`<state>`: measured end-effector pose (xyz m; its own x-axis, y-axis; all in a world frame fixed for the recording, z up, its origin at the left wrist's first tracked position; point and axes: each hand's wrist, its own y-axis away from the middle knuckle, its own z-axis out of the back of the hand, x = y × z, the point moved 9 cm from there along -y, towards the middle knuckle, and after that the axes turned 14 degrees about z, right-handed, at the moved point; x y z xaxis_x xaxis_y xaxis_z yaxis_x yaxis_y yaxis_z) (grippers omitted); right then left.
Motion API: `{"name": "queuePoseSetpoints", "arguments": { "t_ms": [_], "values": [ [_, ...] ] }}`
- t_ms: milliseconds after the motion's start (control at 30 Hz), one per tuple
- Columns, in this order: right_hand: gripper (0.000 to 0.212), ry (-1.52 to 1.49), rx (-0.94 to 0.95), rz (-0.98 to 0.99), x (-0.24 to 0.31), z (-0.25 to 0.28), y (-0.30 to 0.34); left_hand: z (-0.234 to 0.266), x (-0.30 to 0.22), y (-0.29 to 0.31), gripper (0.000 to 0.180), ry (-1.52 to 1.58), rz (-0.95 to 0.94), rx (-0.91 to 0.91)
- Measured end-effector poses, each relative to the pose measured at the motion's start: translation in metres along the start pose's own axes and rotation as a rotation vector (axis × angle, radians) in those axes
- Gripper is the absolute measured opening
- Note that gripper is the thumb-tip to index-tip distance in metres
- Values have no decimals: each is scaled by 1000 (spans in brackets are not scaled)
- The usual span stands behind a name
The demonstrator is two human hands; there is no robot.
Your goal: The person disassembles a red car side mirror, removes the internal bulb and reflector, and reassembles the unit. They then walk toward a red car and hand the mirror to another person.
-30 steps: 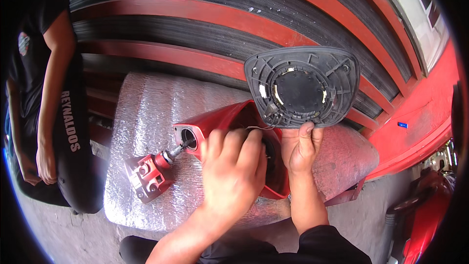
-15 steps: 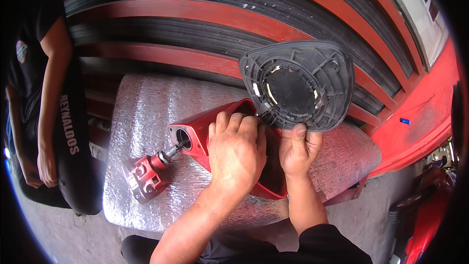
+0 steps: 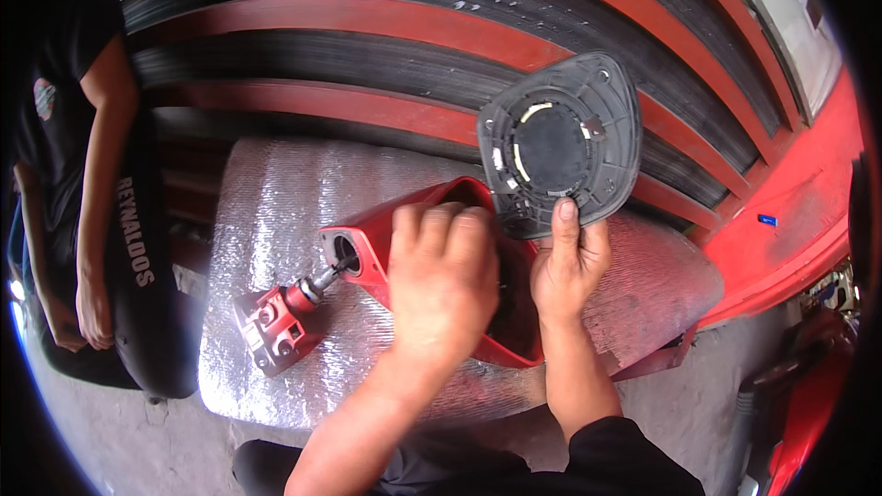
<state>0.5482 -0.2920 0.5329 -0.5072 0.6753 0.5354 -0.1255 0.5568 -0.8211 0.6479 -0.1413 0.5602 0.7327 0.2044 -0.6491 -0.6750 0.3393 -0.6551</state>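
In my right hand (image 3: 571, 262) is a mirror glass with a black plastic backing (image 3: 611, 142), gripped at its lower edge with the thumb across the ribbed rear side. The round mount (image 3: 551, 147) in its middle faces me. My left hand (image 3: 443, 271) is curled over the red mirror housing (image 3: 432, 195), knuckles up and blurred; its fingertips are hidden at the dark opening, so what they hold does not show. From the housing's round end hole a shaft leads to a red mirror base (image 3: 278, 326), which lies on the silver padded sheet (image 3: 266, 220).
Red and black slats (image 3: 367, 14) rise behind the sheet. A person in dark clothes (image 3: 101, 174) sits at the left, hands low. A small blue object (image 3: 767, 219) lies on the red surface at the right. Below it is a red and black vehicle part (image 3: 804, 404).
The mirror glass has risen slightly and turned, so its backing looks narrower and stands further off my left hand. My left hand has blurred with motion. The housing has barely shifted.
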Motion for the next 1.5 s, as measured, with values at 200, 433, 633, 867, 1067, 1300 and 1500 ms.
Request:
{"name": "queuePoseSetpoints", "arguments": {
  "t_ms": [200, 433, 633, 867, 1067, 1300, 1500],
  "values": [
    [21, -22, -136, -120, 5, 26, 0, -23, -67, 5, 43, 6, -56, 0],
    [34, 145, 151, -30, 14, 14, 8, -42, -35, 14, 57, 217, 25, 228],
    [90, -57, 375, 9, 10, 4, -1, -47, -27, 7, 65, 412, 159, 365],
    [136, -323, 351, -415, -58, 53, 27, -46, -34, 17, 62, 402, 21, 376],
    [136, -251, 327, -175, -43, 33, -2, -48, -30, 16, 59, 453, 41, 433],
    [128, -328, 302, -163, -32, 9, -14, -29, -28, 4, 53, 471, 6, 457],
    [115, -379, 256, -254, -48, 10, -6, 7, 9, -25, 22, 276, 188, 264]
  ]
}}
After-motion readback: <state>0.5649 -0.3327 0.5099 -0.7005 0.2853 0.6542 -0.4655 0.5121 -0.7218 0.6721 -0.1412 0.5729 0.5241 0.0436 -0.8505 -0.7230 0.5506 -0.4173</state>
